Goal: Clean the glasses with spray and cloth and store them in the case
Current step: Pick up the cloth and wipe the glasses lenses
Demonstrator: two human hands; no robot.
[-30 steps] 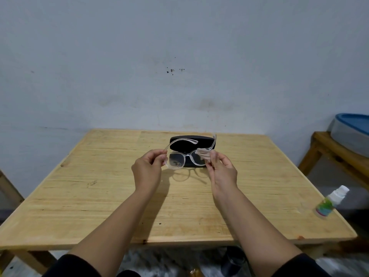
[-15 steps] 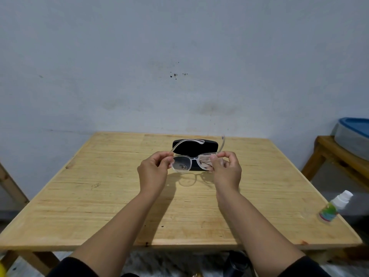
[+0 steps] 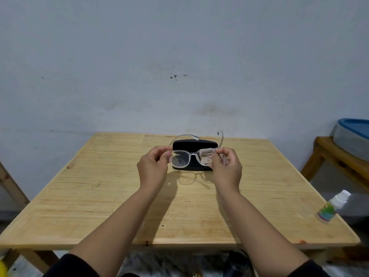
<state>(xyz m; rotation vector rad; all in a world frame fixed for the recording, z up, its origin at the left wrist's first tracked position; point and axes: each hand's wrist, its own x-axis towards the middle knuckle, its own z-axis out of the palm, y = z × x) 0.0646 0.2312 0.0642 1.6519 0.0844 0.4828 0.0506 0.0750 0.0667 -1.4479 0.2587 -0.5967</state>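
the left hand [image 3: 152, 170] pinches the left end of the clear-framed glasses [image 3: 193, 159], with thumb and fingers curled together on the frame corner near the hinge. the right hand [image 3: 226, 169] pinches the right lens between thumb and fingers; something thin and pale, maybe a cloth, seems to lie over this lens, but i cannot tell for sure. the glasses are held in the air above the wooden table [image 3: 99, 196], with both temple arms unfolded and pointing away from the person, toward 12 o'clock. their shadow falls on the table just under them.

directly behind the glasses, at 12 o'clock from the hands, the black glasses case [image 3: 194, 145] lies on the table, near the far edge. the lower part of the case is seen through the lenses. i cannot tell if the case is open or closed.

at about 4 o'clock from the hands, well apart from them, a small spray bottle [image 3: 331, 206] with a white cap and a green label lies tilted at the right edge of the table.

at 2 o'clock, beyond the table, a grey tub with a blue lid [image 3: 353, 134] rests on a wooden bench [image 3: 339, 156]. a pale wall [image 3: 179, 56] with some small dark spots stands behind the table.
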